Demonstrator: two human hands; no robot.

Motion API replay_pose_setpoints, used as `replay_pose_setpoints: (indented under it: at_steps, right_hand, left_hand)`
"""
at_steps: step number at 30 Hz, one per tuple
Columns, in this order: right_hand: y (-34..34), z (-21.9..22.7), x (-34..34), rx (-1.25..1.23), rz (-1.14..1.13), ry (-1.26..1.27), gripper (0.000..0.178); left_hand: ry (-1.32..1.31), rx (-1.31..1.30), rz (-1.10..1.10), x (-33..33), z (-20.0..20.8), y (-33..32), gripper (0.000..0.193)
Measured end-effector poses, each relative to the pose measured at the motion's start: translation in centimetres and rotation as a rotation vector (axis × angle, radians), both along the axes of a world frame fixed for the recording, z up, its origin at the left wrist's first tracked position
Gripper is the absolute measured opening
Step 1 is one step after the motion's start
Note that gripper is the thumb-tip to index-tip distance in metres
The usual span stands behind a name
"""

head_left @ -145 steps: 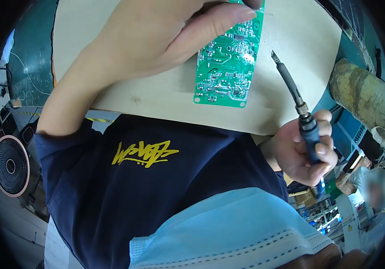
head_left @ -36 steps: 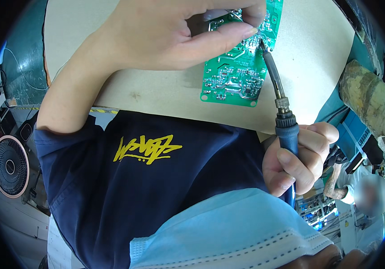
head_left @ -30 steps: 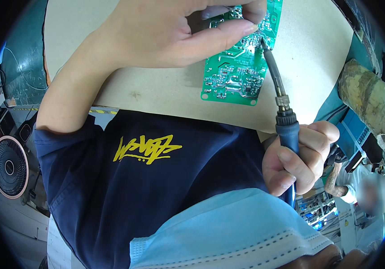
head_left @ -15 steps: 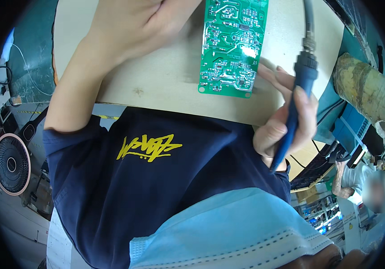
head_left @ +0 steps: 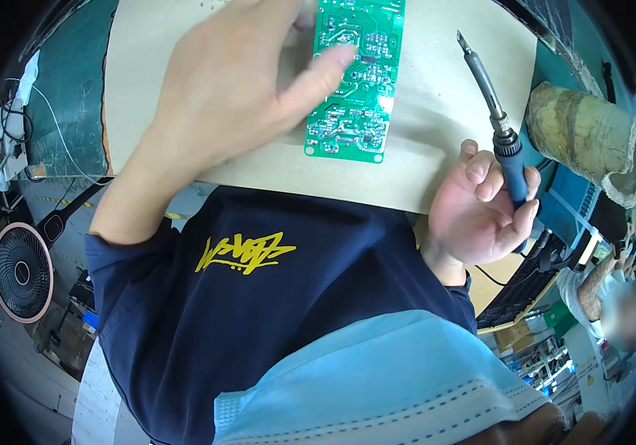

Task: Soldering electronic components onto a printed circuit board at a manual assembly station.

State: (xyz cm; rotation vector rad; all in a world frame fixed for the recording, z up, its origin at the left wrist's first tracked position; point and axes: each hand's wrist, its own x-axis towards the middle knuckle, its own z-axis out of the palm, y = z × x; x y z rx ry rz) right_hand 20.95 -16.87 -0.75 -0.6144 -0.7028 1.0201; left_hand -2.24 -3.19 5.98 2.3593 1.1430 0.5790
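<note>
A green circuit board [head_left: 355,119], dotted with small parts and solder, stands out on the pale work surface, its upper end cut off by the frame. My left hand [head_left: 236,81] is at the board's left side, its thumb stretched across the board's face. Most of its other fingers are hidden or out of frame, so its grip cannot be told. To the board's right, my right hand [head_left: 485,211] is turned palm up and closed on the blue handle of a soldering iron [head_left: 509,152]. The iron's metal tip points up and away from me.
The pale board [head_left: 436,174] lies over a green bench [head_left: 73,111]. A dirty, stained tube [head_left: 585,137] lies at the right beside a blue box [head_left: 574,215]. A round fan [head_left: 21,272] stands at the left. Another person [head_left: 592,297] is at the far right.
The soldering iron has swung round from tip down toward me to tip up and away. My left thumb has come over the circuit board. The whole view has shifted slightly.
</note>
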Motion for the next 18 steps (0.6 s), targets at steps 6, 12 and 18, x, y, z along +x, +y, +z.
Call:
replay_pose_setpoints:
  at_steps: [6, 12, 18]
  right_hand:
    - [0.2, 0.9, 0.7, -0.060, 0.129, 0.214, 0.037]
    - [0.0, 1.1, 1.2, -0.072, 0.133, 0.541, 0.042]
    - [0.1, 1.1, 3.2, 0.122, -0.228, -0.146, 0.048]
  left_hand:
    - [0.383, -0.091, 0.061, 2.0, 0.5, -1.2, 0.073]
    - [0.405, -0.011, -0.052, 4.3, -0.4, -0.5, 0.060]
    - [0.375, 0.067, -0.250, 3.9, 3.8, 1.6, 0.051]
